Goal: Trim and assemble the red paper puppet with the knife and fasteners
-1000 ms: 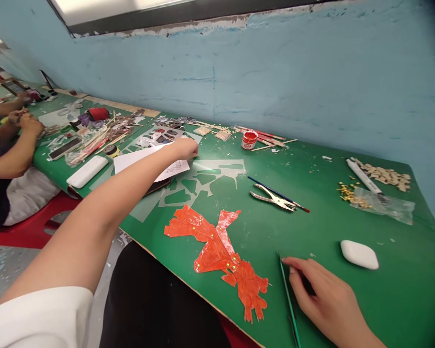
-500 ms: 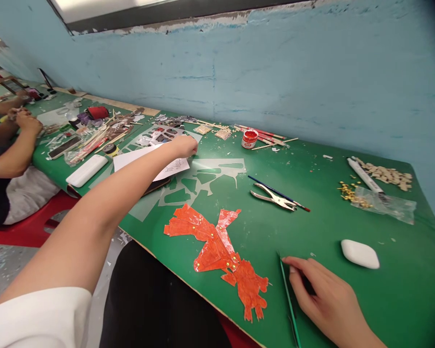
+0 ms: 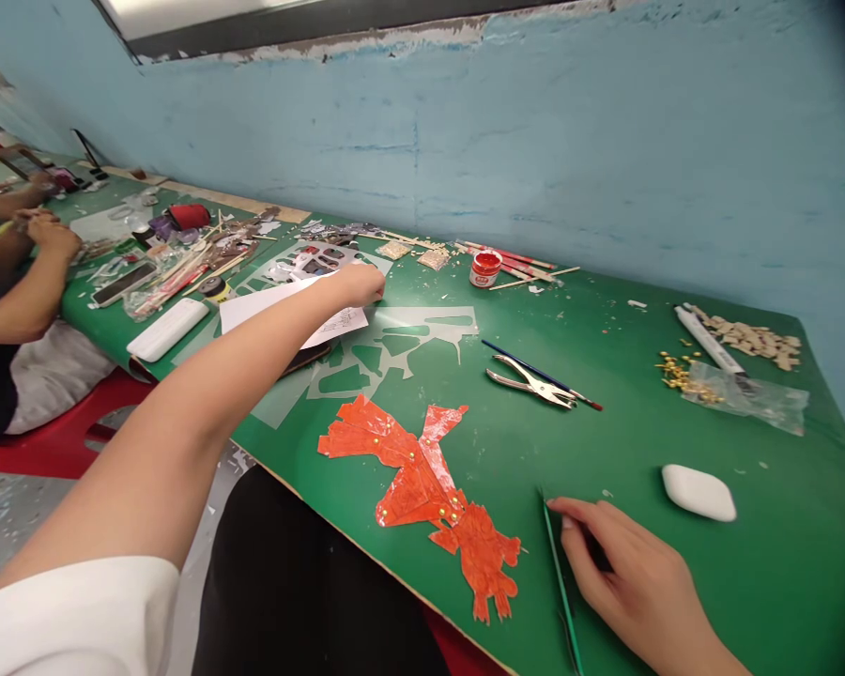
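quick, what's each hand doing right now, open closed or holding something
Left hand: fingers curled near the white paper; whether it holds anything cannot be told.
Right hand: half curled, fingertips at the thin green tool; grip unclear.

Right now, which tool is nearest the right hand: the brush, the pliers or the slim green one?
The slim green tool, close against the right hand; the silver pliers and blue brush lie farther up the table.

The figure (image 3: 414, 490) is orange, dotted with gold studs (image 3: 412, 457); the slim tool (image 3: 560, 584) is green. The worktop (image 3: 606, 441) is green, the wall (image 3: 606, 141) blue, the jar (image 3: 485, 270) red and white.
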A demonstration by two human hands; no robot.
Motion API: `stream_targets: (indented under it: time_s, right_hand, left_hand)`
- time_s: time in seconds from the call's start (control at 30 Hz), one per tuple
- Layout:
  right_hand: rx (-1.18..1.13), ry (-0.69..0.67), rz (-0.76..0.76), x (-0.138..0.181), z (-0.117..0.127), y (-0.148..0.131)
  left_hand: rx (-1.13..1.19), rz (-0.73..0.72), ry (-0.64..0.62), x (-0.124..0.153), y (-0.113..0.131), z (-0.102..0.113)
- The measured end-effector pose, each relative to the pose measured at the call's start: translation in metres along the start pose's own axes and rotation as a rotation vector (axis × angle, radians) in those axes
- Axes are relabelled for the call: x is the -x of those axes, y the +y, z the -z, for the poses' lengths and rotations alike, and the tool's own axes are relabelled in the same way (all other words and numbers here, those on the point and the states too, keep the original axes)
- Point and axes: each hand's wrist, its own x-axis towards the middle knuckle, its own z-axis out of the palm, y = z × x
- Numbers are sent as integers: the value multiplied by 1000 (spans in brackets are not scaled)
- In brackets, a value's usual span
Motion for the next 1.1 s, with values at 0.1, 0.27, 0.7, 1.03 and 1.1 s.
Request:
stream_targets:
  time_s: [0.1, 0.27, 0.7, 1.03, 1.1]
  right_hand:
    - [-13, -2, -5, 1, 0, 1]
    - [-30, 10, -47, 1, 0, 0]
    - [-240, 14, -232, -9, 9, -20]
    - [-654, 39, -70, -34, 7, -50]
    - [-667, 51, -44, -28, 2, -48]
  left_hand:
    - [21, 14, 11, 2, 2, 1]
    - [130, 16, 68, 15, 9, 5]
    - [1321, -130, 371, 213, 211, -33]
    - [1832, -156, 65, 244, 266, -64]
    - [1869, -119, 53, 243, 267, -70]
